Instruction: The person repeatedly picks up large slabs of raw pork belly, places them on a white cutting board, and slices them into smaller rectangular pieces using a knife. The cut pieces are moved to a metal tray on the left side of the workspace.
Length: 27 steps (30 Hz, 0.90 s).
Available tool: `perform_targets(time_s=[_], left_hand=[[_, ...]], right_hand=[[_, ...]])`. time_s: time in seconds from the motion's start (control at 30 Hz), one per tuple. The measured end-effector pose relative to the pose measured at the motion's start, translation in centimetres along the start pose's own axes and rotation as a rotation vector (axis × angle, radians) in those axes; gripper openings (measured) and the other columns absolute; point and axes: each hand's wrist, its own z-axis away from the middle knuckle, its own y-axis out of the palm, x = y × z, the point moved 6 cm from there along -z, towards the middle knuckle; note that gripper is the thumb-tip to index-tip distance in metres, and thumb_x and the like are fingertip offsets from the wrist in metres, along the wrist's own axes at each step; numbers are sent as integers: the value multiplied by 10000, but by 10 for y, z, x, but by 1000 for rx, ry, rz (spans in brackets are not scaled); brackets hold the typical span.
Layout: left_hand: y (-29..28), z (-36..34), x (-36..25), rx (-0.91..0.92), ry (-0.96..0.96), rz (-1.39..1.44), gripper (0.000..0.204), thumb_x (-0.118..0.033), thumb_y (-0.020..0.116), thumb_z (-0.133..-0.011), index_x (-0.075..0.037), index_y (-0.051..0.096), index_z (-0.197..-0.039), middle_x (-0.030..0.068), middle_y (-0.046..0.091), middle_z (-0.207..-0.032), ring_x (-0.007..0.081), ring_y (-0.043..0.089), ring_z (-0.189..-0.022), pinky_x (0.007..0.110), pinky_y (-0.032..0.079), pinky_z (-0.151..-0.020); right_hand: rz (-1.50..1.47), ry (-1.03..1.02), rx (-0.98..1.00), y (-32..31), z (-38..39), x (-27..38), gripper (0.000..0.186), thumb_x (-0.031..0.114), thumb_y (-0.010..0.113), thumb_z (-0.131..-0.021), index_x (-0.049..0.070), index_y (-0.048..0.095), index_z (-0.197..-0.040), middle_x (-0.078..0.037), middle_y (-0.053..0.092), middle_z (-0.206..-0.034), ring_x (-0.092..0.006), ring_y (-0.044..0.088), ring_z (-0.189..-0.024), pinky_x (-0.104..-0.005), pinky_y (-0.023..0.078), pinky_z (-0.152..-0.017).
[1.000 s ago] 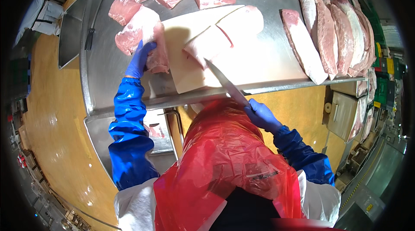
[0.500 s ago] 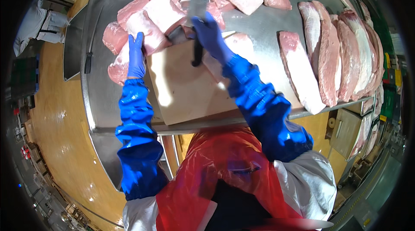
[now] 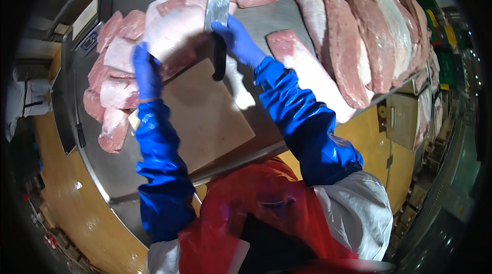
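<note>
My right hand (image 3: 238, 43), in a blue glove, grips the black handle of a knife (image 3: 220, 0), its broad blade pointing away from me. At the cutting board's far edge, a large pale slab of pork (image 3: 174, 30) is smeared by motion, between my two hands. My left hand (image 3: 147, 71), also gloved, has its fingers at the slab's near left corner and seems closed on it; the fingertips are partly hidden. The tan cutting board (image 3: 200, 125) lies below both hands. A white strip of fat (image 3: 238, 87) rests by its right edge.
Cut pork chunks (image 3: 115, 92) are heaped left of and beyond the board. Several long pork loins (image 3: 348, 48) lie side by side at the right, on the metal table (image 3: 118, 171). A scale (image 3: 89, 41) stands far left, with a thin dark-handled rod (image 3: 80, 133) nearer me.
My view has turned, and the table appears tilted. The pork piece formerly under my right forearm is gone from the board's right side; a large slab now moves between my hands. The knife stays in my right hand.
</note>
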Motion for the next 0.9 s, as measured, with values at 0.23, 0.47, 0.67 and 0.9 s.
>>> perform_targets(time_s=[0.23, 0.47, 0.67, 0.9], left_hand=[[93, 163, 127, 350, -554, 312, 324, -242, 486, -1008, -22, 555, -1236, 112, 608, -1196, 193, 575, -1109, 334, 442, -989], [218, 240, 240, 398, -1051, 715, 208, -284, 569, -955, -127, 558, -1091, 69, 587, -1093, 238, 546, -1083, 447, 437, -1019], [162, 245, 145, 635, -878, 648, 332, -210, 565, -962, -23, 554, -1235, 71, 647, -1082, 216, 611, -1031, 393, 505, -905], [-8, 288, 37, -222, -698, 618, 202, -204, 599, -948, -33, 621, -1055, 79, 658, -956, 248, 641, -916, 407, 511, -924]], right_hand=[[497, 465, -111, -246, 167, 27, 303, 169, 575, -964, -4, 586, -1213, -41, 649, -982, -139, 587, -851, -303, 489, -771], [167, 641, -101, -223, 185, 24, 339, 176, 591, -974, 29, 556, -1277, -35, 655, -1083, -116, 606, -960, -257, 491, -852], [67, 590, 181, -77, 138, 81, 392, 191, 596, -969, 38, 549, -1326, -27, 643, -1142, -113, 592, -1033, -284, 480, -903], [327, 372, 928, 189, 112, 36, 489, 308, 647, -898, -40, 570, -1233, -180, 673, -1084, -247, 662, -963, -359, 518, -836]])
